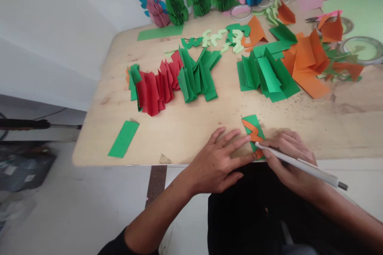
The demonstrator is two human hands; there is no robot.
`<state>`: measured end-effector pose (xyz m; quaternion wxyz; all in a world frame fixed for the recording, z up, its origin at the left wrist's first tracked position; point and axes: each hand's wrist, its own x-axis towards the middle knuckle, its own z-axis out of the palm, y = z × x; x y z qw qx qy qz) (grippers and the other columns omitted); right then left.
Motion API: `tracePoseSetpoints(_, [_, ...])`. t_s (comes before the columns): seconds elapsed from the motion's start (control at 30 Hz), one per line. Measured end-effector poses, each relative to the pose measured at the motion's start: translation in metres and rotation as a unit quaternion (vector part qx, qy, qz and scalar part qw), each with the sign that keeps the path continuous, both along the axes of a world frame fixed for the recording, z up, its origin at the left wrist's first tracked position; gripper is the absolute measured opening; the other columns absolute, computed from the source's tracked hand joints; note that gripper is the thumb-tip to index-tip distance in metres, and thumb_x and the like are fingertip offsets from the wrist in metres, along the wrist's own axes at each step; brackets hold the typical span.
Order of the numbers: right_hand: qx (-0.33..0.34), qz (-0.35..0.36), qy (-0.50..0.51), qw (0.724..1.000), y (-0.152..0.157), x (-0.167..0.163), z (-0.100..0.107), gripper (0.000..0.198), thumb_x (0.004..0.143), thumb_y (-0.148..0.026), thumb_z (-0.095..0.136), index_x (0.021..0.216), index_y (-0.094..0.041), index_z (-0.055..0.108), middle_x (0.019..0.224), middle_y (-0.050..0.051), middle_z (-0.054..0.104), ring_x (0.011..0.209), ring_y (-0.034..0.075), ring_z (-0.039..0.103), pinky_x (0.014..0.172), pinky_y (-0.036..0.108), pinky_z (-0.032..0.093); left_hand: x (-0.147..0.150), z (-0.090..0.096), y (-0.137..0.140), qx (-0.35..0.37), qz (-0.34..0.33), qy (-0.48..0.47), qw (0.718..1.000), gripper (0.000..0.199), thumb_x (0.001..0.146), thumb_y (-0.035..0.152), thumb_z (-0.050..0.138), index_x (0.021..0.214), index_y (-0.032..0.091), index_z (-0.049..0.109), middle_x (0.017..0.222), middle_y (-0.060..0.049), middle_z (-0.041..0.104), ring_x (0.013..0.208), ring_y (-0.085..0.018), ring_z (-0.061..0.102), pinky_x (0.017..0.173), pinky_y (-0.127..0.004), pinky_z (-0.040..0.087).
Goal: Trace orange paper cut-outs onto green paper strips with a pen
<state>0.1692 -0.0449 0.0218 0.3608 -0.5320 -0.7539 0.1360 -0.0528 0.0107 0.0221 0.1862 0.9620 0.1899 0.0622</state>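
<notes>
Fingers (271, 142) of my right hand (295, 150) are, in the head view, clamped round a white pen (311, 169), its tip at an orange zigzag paper cutout (253, 128) on a green paper rectangle (256, 120) at the near edge of the bench (179, 135); my left hand (217, 165), fingers spread, touches the papers.
</notes>
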Motion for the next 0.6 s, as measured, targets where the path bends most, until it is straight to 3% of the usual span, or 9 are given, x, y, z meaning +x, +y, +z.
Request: tracePoseSetpoints(0.6, [-0.008,-0.031,-0.010,0.999,-0.0085,0.0062,0.0034,0.008,0.085,-0.014,0.057,0.090,-0.020,0.060,0.077,0.003,0.069,0.071,0.018,0.064,0.075,0.037,0.046,-0.0001,-0.0010,-0.0013,-0.005,0.002,0.008,1.000,0.044,0.094,0.038,0.048,0.137,0.030,0.050,0.153,-0.007,0.037,0.143,-0.030,0.026,0.115,-0.056,0.014])
